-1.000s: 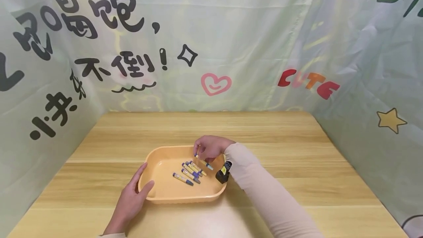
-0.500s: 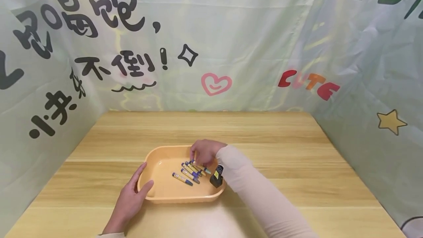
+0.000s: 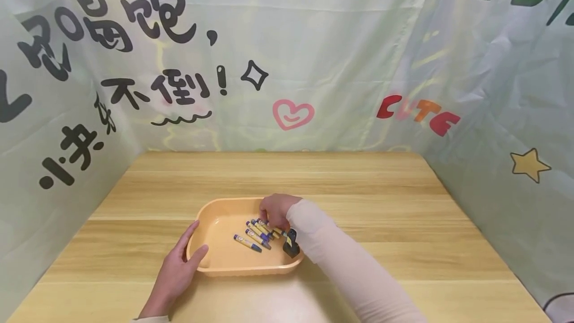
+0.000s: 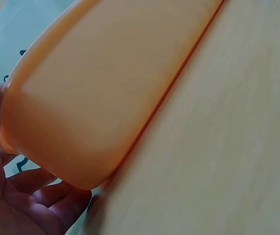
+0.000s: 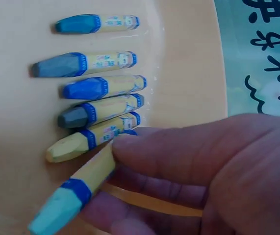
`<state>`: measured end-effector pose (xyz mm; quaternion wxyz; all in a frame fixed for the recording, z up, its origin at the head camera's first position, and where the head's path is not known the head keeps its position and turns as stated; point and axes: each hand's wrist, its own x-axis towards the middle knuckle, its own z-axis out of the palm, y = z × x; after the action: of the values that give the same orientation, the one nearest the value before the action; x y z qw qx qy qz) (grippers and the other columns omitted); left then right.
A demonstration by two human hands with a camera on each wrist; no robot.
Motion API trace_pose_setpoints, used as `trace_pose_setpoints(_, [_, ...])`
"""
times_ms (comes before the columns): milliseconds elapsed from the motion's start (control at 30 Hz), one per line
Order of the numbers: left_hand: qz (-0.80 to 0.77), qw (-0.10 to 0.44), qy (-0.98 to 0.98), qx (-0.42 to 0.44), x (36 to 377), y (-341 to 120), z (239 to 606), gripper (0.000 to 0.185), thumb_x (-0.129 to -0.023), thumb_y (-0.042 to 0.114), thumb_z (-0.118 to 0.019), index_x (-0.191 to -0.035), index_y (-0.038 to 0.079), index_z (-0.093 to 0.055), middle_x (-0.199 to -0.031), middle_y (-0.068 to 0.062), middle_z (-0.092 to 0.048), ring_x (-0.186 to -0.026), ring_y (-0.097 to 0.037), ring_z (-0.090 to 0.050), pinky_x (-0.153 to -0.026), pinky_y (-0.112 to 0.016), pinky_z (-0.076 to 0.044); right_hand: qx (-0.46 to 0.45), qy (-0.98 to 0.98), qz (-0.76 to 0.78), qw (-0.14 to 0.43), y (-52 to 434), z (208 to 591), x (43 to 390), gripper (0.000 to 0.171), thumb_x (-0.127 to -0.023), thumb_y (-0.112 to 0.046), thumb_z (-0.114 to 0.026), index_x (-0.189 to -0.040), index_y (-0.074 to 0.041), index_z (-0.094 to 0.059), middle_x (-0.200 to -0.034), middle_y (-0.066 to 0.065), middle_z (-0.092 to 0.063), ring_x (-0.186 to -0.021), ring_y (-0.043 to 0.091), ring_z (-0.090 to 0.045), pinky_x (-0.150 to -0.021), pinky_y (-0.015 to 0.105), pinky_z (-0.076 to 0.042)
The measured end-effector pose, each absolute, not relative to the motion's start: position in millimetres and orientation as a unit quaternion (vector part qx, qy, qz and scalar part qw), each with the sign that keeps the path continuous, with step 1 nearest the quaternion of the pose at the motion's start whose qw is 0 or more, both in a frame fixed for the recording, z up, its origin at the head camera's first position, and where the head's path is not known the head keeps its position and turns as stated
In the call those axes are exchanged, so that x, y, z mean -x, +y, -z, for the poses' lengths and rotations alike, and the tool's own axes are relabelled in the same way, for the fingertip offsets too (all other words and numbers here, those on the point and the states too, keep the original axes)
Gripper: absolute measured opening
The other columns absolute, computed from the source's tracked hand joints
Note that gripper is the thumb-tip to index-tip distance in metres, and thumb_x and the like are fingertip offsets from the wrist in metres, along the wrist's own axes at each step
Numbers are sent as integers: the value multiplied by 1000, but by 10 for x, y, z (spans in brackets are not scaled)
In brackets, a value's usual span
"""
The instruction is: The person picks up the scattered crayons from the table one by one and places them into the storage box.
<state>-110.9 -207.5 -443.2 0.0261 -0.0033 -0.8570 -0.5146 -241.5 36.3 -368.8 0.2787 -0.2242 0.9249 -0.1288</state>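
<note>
6 crayons (image 5: 93, 110) in all: 5 lie in a row in 1 orange tray (image 3: 215, 213), 1 w/ a light teal tip (image 5: 76, 196) is pinched in the right hand (image 3: 275, 209). By tip colour: 3 blue-ish, 1 dark grey, 1 pale yellow, 1 teal. 2 hands in view, incl. the left hand (image 3: 177, 268); 1 wooden table (image 3: 403, 223).
</note>
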Motion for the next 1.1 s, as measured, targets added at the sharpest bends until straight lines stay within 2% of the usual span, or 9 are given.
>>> trace_pose_setpoints(133, [517, 26, -856, 6, 1104, -2063, 4431, 66, -100, 34, -55, -156, 19, -23, -158, -20, -18, -139, -45, -24, -107, -56, -27, 218, 929, 125, 270, 379, 3688, 2381, 12, -88, -2, -68, -91, -13, -64, -80, 1, -59, -53, 13, -55, -44, 21, -42])
trace_pose_setpoints(200, [517, 32, -855, 5, 1103, -2060, 4436, 66, -100, 33, -56, -155, 19, -24, -157, -20, -22, -137, -42, -30, -105, -45, -36, 212, 930, 136, 268, 389, 3682, 2367, 15, -87, 1, -67, -91, -13, -64, -83, 1, -59, -58, 13, -55, -46, 22, -43])
trace_pose_setpoints(300, [514, 37, -857, 2, 1101, -2054, 4433, 66, -99, 33, -57, -155, 19, -25, -155, -20, -25, -134, -39, -37, -100, -40, -41, 213, 932, 137, 261, 412, 3670, 2371, 24, -84, 5, -66, -93, -16, -65, -89, -1, -58, -65, 14, -55, -48, 23, -43])
trace_pose_setpoints(433, [514, 35, -857, -1, 1099, -2052, 4423, 65, -99, 33, -57, -155, 19, -25, -155, -20, -26, -133, -38, -38, -100, -45, -41, 231, 934, 121, 245, 440, 3667, 2412, 23, -82, 2, -66, -94, -18, -65, -87, -2, -59, -60, 10, -52, -47, 21, -40])
trace_pose_setpoints(533, [518, 38, -855, -4, 1104, -2046, 4425, 65, -99, 32, -58, -155, 19, -27, -154, -21, -28, -131, -38, -41, -97, -41, -44, 233, 930, 143, 245, 470, 3652, 2427, 14, -84, -4, -67, -92, -15, -64, -82, 0, -59, -53, 8, -53, -46, 19, -42])
trace_pose_setpoints(600, [517, 38, -855, -5, 1101, -2046, 4426, 65, -99, 33, -58, -154, 18, -27, -154, -21, -28, -132, -39, -40, -98, -42, -43, 231, 925, 171, 250, 506, 3627, 2428, 9, -86, -7, -67, -89, -14, -63, -79, 2, -61, -52, 10, -56, -48, 20, -47])
trace_pose_setpoints(733, [512, 33, -858, -1, 1093, -2050, 4420, 65, -100, 34, -56, -155, 18, -25, -157, -20, -22, -137, -42, -30, -106, -52, -31, 240, 910, 222, 256, 621, 3567, 2440, 5, -89, -12, -67, -90, -13, -62, -82, 2, -62, -61, 14, -65, -55, 25, -54])
trace_pose_setpoints(867, [510, 26, -860, 2, 1087, -2057, 4420, 65, -100, 36, -54, -155, 19, -24, -158, -20, -18, -139, -46, -20, -108, -61, -24, 252, 898, 264, 247, 775, 3497, 2484, 6, -93, -14, -64, -97, -11, -62, -89, 4, -63, -65, 17, -67, -57, 28, -55])
trace_pose_setpoints(1100, [511, 25, -859, 0, 1098, -2076, 4439, 66, -100, 36, -55, -155, 21, -24, -159, -17, -17, -141, -46, -17, -108, -63, -21, 253, 880, 347, 204, 1134, 3426, 2558, 11, -96, -15, -62, -103, -7, -61, -92, 15, -66, -68, 25, -67, -56, 34, -55])
